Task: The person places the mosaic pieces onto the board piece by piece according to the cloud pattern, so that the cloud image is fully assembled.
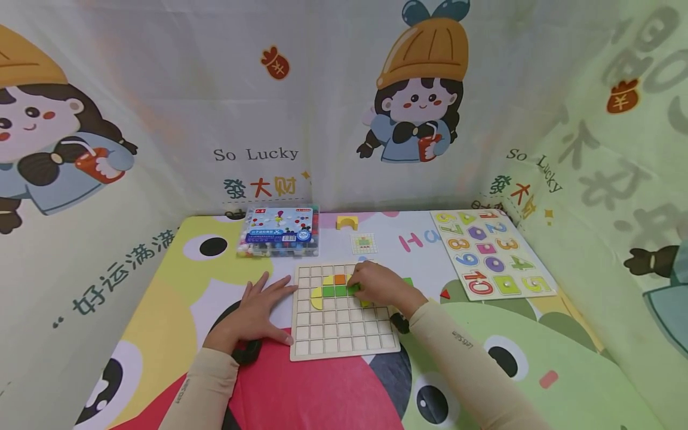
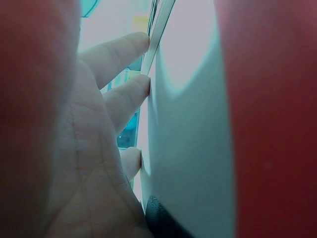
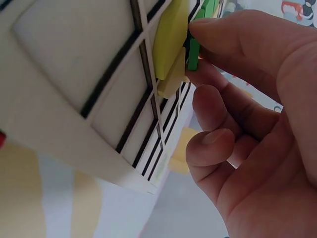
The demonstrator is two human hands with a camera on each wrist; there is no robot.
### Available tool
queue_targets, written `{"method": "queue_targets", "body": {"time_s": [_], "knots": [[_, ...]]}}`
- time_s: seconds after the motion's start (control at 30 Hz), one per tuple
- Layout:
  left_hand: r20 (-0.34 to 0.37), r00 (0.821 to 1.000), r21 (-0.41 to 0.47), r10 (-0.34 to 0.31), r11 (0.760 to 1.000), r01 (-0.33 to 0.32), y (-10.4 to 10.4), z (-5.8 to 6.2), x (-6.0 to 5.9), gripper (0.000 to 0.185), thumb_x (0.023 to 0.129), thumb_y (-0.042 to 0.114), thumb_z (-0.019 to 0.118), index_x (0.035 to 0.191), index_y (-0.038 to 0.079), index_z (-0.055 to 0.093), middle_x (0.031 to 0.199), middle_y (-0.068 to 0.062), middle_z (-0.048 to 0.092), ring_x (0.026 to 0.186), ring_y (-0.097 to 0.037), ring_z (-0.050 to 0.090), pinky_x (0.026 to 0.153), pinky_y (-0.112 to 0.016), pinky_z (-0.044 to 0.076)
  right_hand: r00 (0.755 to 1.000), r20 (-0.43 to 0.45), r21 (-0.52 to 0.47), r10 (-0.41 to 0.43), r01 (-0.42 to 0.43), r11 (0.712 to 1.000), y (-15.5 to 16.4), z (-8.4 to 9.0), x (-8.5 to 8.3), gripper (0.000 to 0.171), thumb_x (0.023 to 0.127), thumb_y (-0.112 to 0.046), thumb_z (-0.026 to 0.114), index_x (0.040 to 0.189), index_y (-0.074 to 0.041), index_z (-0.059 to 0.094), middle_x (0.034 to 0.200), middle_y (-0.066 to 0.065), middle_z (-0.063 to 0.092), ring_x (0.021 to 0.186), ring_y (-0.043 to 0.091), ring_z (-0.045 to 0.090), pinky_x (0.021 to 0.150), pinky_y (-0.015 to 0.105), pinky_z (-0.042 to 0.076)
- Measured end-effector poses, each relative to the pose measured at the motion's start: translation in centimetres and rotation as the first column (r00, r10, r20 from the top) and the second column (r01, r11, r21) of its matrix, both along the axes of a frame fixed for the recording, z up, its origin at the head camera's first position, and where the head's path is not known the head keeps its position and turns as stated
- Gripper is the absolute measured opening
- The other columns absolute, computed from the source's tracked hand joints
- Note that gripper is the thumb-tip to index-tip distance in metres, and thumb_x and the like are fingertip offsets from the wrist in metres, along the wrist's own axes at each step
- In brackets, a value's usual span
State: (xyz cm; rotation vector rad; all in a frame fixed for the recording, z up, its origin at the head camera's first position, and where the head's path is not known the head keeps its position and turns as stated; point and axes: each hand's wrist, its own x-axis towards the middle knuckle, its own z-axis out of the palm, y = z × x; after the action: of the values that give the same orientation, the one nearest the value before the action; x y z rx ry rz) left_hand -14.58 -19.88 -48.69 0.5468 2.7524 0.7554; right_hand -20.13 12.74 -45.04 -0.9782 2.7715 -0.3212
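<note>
Nearest, two beige sleeves point(image 1: 462, 358) reaching in from the bottom edge over a cartoon-printed table mat point(image 1: 333, 394). Left hand point(image 1: 255, 313) lying flat on the mat, fingers straight and spread, fingertips point(image 2: 141, 84) pressing against the left edge of the wooden grid board point(image 1: 344, 337), grasping nothing. Grid board lying flat at the middle of the mat, most of its square cells showing bare wood. Right hand point(image 1: 378, 283) hovering over the upper right part of the board, thumb and forefinger pinching a green square tile point(image 3: 193, 52) and holding it on edge against the board's surface, just beside a yellow-green tile point(image 3: 171, 37) already seated in a cell; remaining fingers curling loosely into the palm. Row of placed tiles showing in the head view beside that hand: green tiles point(image 1: 334, 291), an orange tile point(image 1: 340, 279) just above them, a yellow half-round piece point(image 1: 316, 297) at the left end. Further right on the mat, a small red triangular piece point(image 1: 444, 294) lying apart from the board. Behind the board, a small printed pattern card point(image 1: 364, 243) lying flat. Beyond that, a yellow arch block point(image 1: 347, 222) standing near the back edge, and to its left a clear plastic box of coloured pieces point(image 1: 278, 232). At the far right, a number puzzle board point(image 1: 491, 254) lying at an angle, well apart from both hands. Farthest, a cartoon-printed fabric backdrop point(image 1: 322, 89) hanging on all sides.
</note>
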Motion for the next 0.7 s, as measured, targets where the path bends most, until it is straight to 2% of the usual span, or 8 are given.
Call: {"method": "queue_targets", "body": {"time_s": [0.2, 0.5, 0.7], "knots": [[0.001, 1.000, 0.013, 0.001, 1.000, -0.001, -0.07, 0.26, 0.10, 0.115, 0.060, 0.060, 0.096, 0.160, 0.025, 0.049, 0.175, -0.008, 0.031, 0.163, -0.051, 0.000, 0.125, -0.078, -0.004, 1.000, 0.002, -0.019, -0.016, 0.016, 1.000, -0.16, -0.06, -0.02, 0.022, 0.094, -0.015, 0.079, 0.115, -0.016, 0.084, 0.111, 0.001, 0.075, 0.101, 0.015, 0.062, 0.099, 0.035, 0.058], [0.003, 1.000, 0.003, -0.004, 1.000, 0.004, 0.09, 0.28, 0.14, 0.115, 0.060, 0.061, 0.095, 0.160, 0.025, 0.049, 0.175, -0.007, 0.032, 0.163, -0.050, 0.001, 0.125, -0.078, -0.002, 0.995, 0.040, -0.052, -0.092, 0.094, 0.994, -0.25, -0.41, 0.06, 0.021, 0.092, -0.014, 0.080, 0.113, -0.015, 0.085, 0.104, -0.001, 0.073, 0.094, 0.012, 0.059, 0.092, 0.033, 0.058], [-0.003, 1.000, 0.005, -0.006, 1.000, 0.006, 0.06, 0.20, 0.17, 0.115, 0.061, 0.061, 0.095, 0.159, 0.025, 0.049, 0.175, -0.007, 0.032, 0.163, -0.050, 0.001, 0.125, -0.078, -0.002, 0.991, 0.066, -0.067, -0.116, 0.120, 0.990, -0.27, -0.28, 0.40, 0.023, 0.094, -0.016, 0.081, 0.116, -0.014, 0.084, 0.110, 0.001, 0.076, 0.100, 0.015, 0.061, 0.099, 0.035, 0.057]]}}
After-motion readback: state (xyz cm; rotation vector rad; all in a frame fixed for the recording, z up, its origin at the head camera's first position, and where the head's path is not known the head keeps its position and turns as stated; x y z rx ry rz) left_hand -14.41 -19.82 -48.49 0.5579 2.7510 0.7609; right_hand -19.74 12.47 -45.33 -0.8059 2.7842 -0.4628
